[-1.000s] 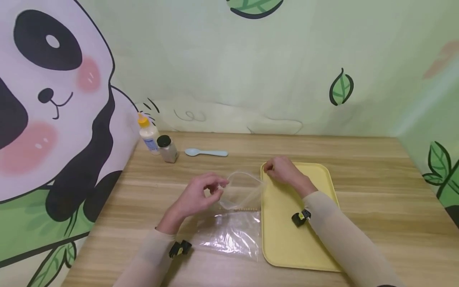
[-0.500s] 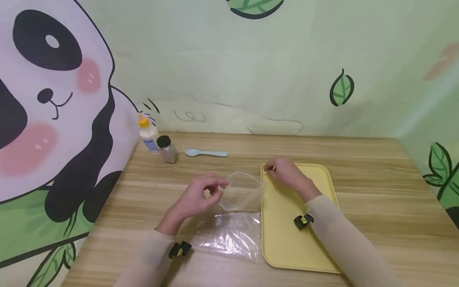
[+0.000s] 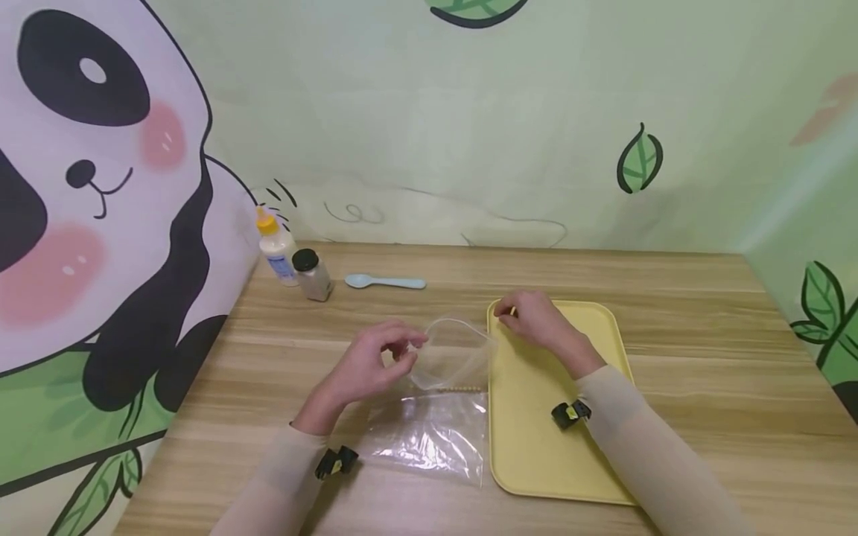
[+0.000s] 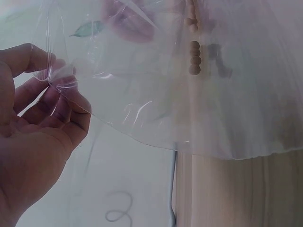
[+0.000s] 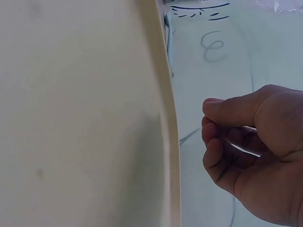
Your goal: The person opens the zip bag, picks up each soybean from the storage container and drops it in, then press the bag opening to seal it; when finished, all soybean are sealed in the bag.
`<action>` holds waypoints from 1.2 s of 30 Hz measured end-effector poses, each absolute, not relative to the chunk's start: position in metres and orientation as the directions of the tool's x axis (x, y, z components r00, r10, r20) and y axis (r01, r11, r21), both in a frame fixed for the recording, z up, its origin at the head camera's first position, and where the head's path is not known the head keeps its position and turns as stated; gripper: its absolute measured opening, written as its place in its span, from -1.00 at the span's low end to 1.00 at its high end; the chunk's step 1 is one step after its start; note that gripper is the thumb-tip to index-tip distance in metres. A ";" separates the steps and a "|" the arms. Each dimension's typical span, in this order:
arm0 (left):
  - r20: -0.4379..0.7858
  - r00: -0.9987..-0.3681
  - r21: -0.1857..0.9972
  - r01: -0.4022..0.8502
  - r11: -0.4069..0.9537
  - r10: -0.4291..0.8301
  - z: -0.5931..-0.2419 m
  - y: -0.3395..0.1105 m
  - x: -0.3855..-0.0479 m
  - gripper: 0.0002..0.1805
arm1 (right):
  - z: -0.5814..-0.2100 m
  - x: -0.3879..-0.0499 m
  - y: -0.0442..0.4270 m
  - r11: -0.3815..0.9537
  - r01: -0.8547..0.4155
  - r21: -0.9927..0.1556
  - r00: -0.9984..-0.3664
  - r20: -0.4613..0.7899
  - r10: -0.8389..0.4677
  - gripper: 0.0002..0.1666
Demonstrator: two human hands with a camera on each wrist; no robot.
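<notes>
A clear zip bag lies on the table, its mouth end raised and gaping. My left hand pinches the bag's edge between thumb and fingers, seen closely in the left wrist view. A row of small round tan beads shows through the plastic; whether they are inside the bag I cannot tell. My right hand is over the far left corner of the yellow tray. Its fingers are curled with the thumb against them, and nothing shows between them in the right wrist view.
At the back left stand a white bottle with a yellow cap and a small jar with a black lid. A pale blue spoon lies to their right. Painted walls rise behind the wooden table.
The head view has tipped slightly, so the scene sits a little higher. My right wrist has shifted slightly right; my left hand keeps its hold on the bag.
</notes>
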State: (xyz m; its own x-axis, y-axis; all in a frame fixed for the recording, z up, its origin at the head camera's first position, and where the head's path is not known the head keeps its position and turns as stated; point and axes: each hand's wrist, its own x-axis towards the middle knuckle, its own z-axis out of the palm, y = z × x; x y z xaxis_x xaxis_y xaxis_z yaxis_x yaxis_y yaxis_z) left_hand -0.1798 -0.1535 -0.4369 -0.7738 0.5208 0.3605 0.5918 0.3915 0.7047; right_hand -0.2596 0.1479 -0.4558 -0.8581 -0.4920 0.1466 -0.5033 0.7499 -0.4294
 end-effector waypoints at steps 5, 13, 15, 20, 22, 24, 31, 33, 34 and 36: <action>0.356 -0.774 0.704 0.590 0.395 0.523 -0.437 -0.154 -0.181 -0.71 | -0.452 -0.258 0.147 0.751 -0.498 -0.434 -0.861 0.145 -0.487 -0.87; 0.355 -0.775 0.703 0.590 0.397 0.523 -0.438 -0.154 -0.180 -0.71 | -0.448 -0.255 0.147 0.749 -0.477 -0.460 -0.871 0.132 -0.474 -0.87; 0.359 -0.773 0.699 0.594 0.398 0.523 -0.438 -0.153 -0.180 -0.71 | -0.447 -0.254 0.147 0.746 -0.475 -0.466 -0.871 0.133 -0.472 -0.86; 0.362 -0.772 0.695 0.597 0.400 0.523 -0.437 -0.153 -0.180 -0.71 | -0.442 -0.251 0.148 0.733 -0.485 -0.477 -0.867 0.150 -0.476 -0.84; 0.359 -0.774 0.698 0.594 0.400 0.522 -0.437 -0.153 -0.180 -0.71 | -0.440 -0.250 0.148 0.728 -0.493 -0.476 -0.863 0.160 -0.479 -0.84; 0.357 -0.776 0.700 0.591 0.401 0.520 -0.438 -0.153 -0.180 -0.71 | -0.438 -0.248 0.148 0.725 -0.497 -0.477 -0.861 0.163 -0.482 -0.83; 0.350 -0.776 0.707 0.586 0.395 0.524 -0.436 -0.153 -0.178 -0.70 | -0.423 -0.237 0.144 0.727 -0.480 -0.490 -0.867 0.142 -0.477 -0.82; 0.351 -0.774 0.706 0.588 0.395 0.526 -0.437 -0.153 -0.178 -0.70 | -0.417 -0.233 0.143 0.723 -0.482 -0.495 -0.867 0.151 -0.475 -0.83; 0.356 -0.773 0.703 0.592 0.394 0.525 -0.437 -0.153 -0.178 -0.71 | -0.415 -0.231 0.142 0.719 -0.488 -0.495 -0.865 0.163 -0.475 -0.84; 0.363 -0.770 0.701 0.597 0.391 0.525 -0.437 -0.153 -0.178 -0.70 | -0.411 -0.227 0.142 0.710 -0.504 -0.491 -0.857 0.186 -0.480 -0.86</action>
